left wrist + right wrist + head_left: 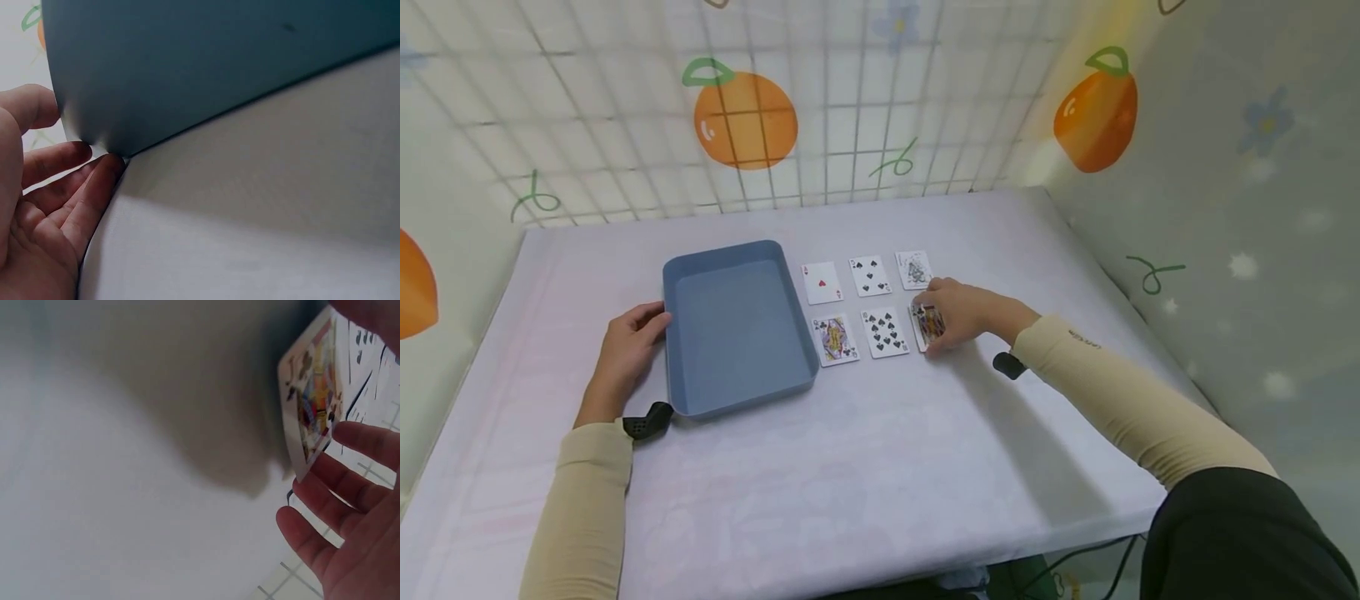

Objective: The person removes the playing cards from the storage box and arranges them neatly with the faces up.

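Observation:
My left hand point(627, 354) rests at the left wall of a blue-grey tray point(672, 367), fingers nearly straight. In the left wrist view its fingertips touch the outside of the tray point(187, 69). My right hand point(962, 312) pinches a face card point(927, 325) of clubs by its edges, thumb at the near edge and fingers at the far one. The right wrist view shows this card point(312, 394) tilted, partly covered by the fingers. Left of it lie a ten of spades point(885, 332) and a queen point(835, 340). Behind are an ace of hearts point(822, 283), a spade card point(870, 276) and a joker point(913, 270).
The cards lie in two rows right of the tray on a white tablecloth point(850, 467). A wire grid point(850, 117) behind a printed curtain stands at the back, and a curtain point(1210, 208) hangs on the right. Cables point(1075, 552) hang below the front edge.

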`<action>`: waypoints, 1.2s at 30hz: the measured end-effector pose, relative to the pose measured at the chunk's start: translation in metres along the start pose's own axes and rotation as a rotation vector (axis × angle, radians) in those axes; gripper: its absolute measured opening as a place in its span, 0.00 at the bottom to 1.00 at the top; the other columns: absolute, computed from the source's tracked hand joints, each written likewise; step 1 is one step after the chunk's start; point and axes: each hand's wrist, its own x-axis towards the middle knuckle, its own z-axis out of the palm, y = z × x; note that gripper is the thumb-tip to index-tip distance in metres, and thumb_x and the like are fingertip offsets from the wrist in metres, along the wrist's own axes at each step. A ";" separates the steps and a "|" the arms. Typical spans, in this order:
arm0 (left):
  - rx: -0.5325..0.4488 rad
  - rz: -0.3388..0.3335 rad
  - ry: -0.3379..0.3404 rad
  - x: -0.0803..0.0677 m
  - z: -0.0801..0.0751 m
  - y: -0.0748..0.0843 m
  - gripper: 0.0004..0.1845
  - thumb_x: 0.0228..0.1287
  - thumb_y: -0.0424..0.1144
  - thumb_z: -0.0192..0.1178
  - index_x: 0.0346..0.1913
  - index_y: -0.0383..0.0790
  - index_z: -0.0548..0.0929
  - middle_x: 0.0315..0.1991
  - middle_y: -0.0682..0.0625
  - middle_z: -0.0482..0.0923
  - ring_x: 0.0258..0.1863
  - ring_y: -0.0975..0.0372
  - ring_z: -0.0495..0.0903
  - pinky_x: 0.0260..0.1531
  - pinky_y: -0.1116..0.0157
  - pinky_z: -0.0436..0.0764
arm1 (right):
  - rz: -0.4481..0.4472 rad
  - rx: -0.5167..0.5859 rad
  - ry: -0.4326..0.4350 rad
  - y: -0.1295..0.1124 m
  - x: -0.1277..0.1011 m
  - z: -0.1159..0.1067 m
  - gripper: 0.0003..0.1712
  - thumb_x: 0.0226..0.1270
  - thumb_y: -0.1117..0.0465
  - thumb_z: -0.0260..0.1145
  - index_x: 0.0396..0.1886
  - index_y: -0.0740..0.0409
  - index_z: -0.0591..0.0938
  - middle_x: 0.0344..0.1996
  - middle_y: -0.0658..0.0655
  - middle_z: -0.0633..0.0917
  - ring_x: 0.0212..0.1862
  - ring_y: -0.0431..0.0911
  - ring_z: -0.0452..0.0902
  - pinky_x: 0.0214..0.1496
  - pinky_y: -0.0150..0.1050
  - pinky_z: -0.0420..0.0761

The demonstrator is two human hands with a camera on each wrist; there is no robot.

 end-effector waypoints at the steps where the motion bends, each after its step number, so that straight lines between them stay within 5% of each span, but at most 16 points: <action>1: 0.001 0.000 0.000 0.000 0.000 0.000 0.31 0.76 0.51 0.49 0.70 0.32 0.68 0.66 0.35 0.70 0.64 0.46 0.70 0.65 0.48 0.68 | 0.001 -0.006 -0.001 0.000 0.001 0.000 0.51 0.48 0.43 0.79 0.68 0.61 0.72 0.59 0.63 0.72 0.57 0.54 0.68 0.64 0.51 0.71; 24: -0.017 0.001 -0.011 0.002 0.005 0.000 0.32 0.75 0.52 0.50 0.70 0.31 0.68 0.66 0.35 0.70 0.65 0.46 0.69 0.65 0.48 0.67 | 0.013 0.008 -0.003 0.003 0.003 0.007 0.51 0.48 0.46 0.80 0.70 0.59 0.70 0.62 0.66 0.70 0.62 0.58 0.65 0.68 0.54 0.67; 36: -0.073 -0.050 0.009 -0.005 0.005 -0.017 0.31 0.75 0.49 0.51 0.70 0.31 0.68 0.67 0.36 0.69 0.66 0.48 0.68 0.67 0.51 0.67 | -0.022 -0.050 -0.006 0.000 0.016 0.006 0.56 0.46 0.42 0.79 0.73 0.59 0.67 0.57 0.64 0.73 0.55 0.55 0.68 0.58 0.51 0.73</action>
